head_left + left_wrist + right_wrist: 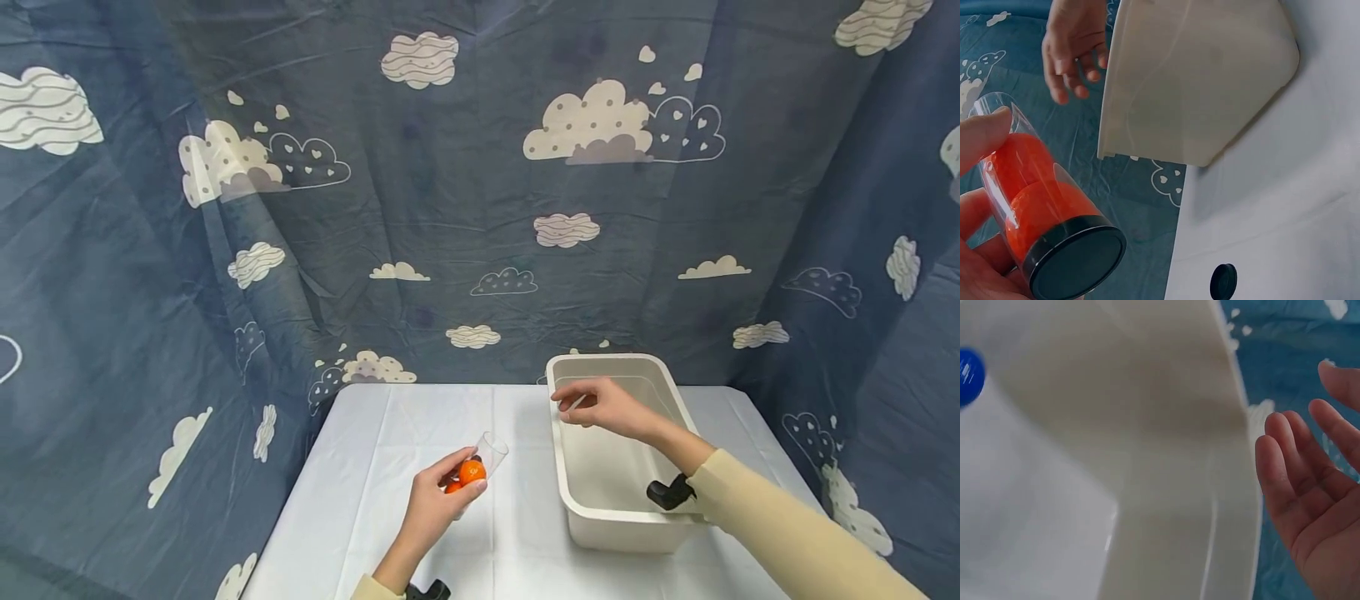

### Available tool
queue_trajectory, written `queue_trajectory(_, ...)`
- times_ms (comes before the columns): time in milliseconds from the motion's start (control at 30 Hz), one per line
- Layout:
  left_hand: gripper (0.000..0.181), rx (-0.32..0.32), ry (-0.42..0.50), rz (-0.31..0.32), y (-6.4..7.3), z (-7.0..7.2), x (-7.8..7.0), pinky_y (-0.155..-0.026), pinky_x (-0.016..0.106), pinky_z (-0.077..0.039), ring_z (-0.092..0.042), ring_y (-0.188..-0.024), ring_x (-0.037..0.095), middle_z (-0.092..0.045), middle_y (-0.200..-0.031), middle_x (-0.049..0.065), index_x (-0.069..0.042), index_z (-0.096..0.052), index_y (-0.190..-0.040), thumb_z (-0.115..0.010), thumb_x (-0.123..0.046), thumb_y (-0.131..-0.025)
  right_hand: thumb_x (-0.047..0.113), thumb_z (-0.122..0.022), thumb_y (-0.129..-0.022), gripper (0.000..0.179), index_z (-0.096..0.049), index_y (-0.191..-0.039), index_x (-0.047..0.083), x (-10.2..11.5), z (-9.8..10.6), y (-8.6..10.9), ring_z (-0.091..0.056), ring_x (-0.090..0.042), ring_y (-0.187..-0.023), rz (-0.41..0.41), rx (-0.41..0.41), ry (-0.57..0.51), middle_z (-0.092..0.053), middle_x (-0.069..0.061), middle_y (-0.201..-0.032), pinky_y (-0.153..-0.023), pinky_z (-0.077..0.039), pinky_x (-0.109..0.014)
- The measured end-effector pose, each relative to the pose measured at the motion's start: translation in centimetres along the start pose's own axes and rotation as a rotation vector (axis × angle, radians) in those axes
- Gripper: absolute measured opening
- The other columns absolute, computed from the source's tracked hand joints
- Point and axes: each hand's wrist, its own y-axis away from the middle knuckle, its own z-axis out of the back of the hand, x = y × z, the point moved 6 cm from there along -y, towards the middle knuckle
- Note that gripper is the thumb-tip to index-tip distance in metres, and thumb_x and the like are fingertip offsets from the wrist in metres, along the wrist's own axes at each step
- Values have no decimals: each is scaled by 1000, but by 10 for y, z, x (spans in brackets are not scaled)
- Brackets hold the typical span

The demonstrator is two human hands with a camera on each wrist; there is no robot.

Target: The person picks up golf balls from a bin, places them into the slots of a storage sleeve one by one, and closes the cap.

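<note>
My left hand grips a clear tube over the table, left of the white bin. Orange balls sit inside the tube, and the left wrist view shows a black cap on one end. A thumb and fingers wrap the tube's sides. Above the bin's left rim is my right hand, its fingers loosely bent with nothing between them. The right wrist view has this hand beside the bin's edge, and a blue ball inside the bin, cut off by the frame.
A loose black cap is on the white-covered table. The bin stands on the table's right half. Dark blue curtains with cloud prints hang behind and at both sides.
</note>
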Motion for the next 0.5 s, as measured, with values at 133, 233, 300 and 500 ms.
queue_trajectory(133,48,13,12,-7,0,1,9,-82,31,-57,-66,-99,22,-70,-121,8,-18,-71,-126,-86,-25,-81,17,-74,-92,39,-66,-126,0,-23,6,0,-69,-28,-86,-42,50,29,-69,-14,-104,-72,-58,-46)
queue_trajectory(233,49,8,9,-6,1,3,12,-81,31,-57,-65,-98,22,-70,-120,9,-19,-72,-126,-87,-29,-81,15,-73,-92,32,-69,-122,2,-38,4,-3,-68,-27,-86,-73,118,60,-71,-12,-101,-71,-57,-49)
queue_trajectory(300,49,8,6,-2,1,4,13,-81,30,-57,-65,-97,22,-70,-120,10,-18,-72,-126,-86,-30,-81,13,-73,-92,29,-70,-119,4,-47,1,-4,-68,-24,-86,-98,166,77,-71,-12,-99,-70,-57,-49)
queue_trajectory(500,50,39,5,-1,1,1,15,-80,26,-56,-64,-95,20,-71,-119,6,-17,-71,-127,-86,-32,-81,5,-75,-86,28,-70,-113,5,-71,-16,-3,-62,-17,-77,-183,313,97,-72,-13,-95,-64,-54,-45)
